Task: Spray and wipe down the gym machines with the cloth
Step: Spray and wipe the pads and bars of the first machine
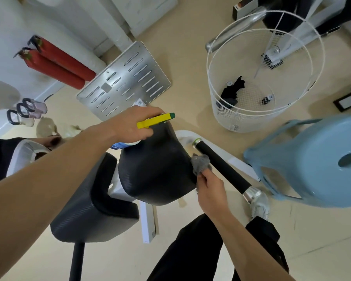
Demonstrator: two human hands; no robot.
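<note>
- The left hand (pixel 133 126) is gripping the spray bottle (pixel 156 120) with its fingers curled round the yellow trigger head. It is holding the bottle over the far edge of the black seat pad (pixel 154 169). The hand is covering most of the bottle body.
- The right hand (pixel 210 191) is pinching the grey cloth (pixel 200 164), bunched up, and pressing it against the right edge of the seat pad.
- The cloth is sitting just beside the black foam handle (pixel 221 165); it appears to be touching the handle, but the view is not settling this.
- A second black pad (pixel 93 201) is sitting to the left of the seat pad, on a dark post.
- A white wire basket (pixel 241 120) is standing on the floor beyond the machine, with dark items lying in its bottom.
- A blue plastic stool (pixel 312 151) is standing at the right, near the handle.
- Two red fire extinguishers (pixel 57 63) are resting against the white wall at upper left, with a slotted metal plate (pixel 124 82) lying beside them.
</note>
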